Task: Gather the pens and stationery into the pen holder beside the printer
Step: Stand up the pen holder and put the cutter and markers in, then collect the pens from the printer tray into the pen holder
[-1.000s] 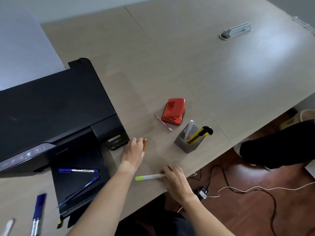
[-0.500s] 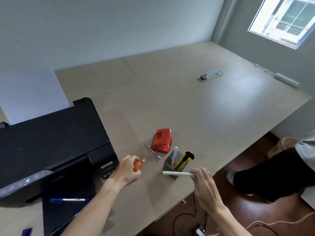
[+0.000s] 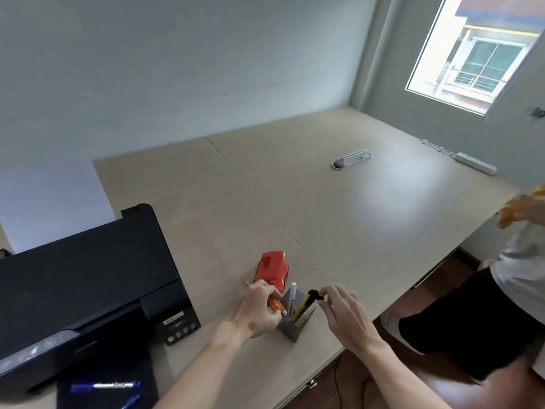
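Observation:
A grey pen holder [image 3: 290, 327] stands near the desk's front edge, right of the black printer [image 3: 88, 290]. It holds a white pen [image 3: 293, 290] and a yellow-and-black cutter [image 3: 306, 302]. My left hand [image 3: 258, 309] grips a small orange item [image 3: 275, 305] right at the holder's left rim. My right hand [image 3: 342, 315] hovers at the holder's right side, fingers apart and empty, close to the cutter's black top. A thin pencil [image 3: 245, 282] lies partly hidden behind my left hand. Two blue pens [image 3: 106, 386] rest on the printer's front tray.
A red hole punch [image 3: 271, 270] sits just behind the holder. Farther back on the desk [image 3: 354, 219] lies a grey socket bar [image 3: 351, 159], with a white power strip [image 3: 476, 162] at the far right edge. Another person [image 3: 516, 290] stands at the right.
My right hand carried the green-tipped marker up to the holder and no longer holds it. My left hand brought the orange item rightward to the holder's rim. The camera tilted upward.

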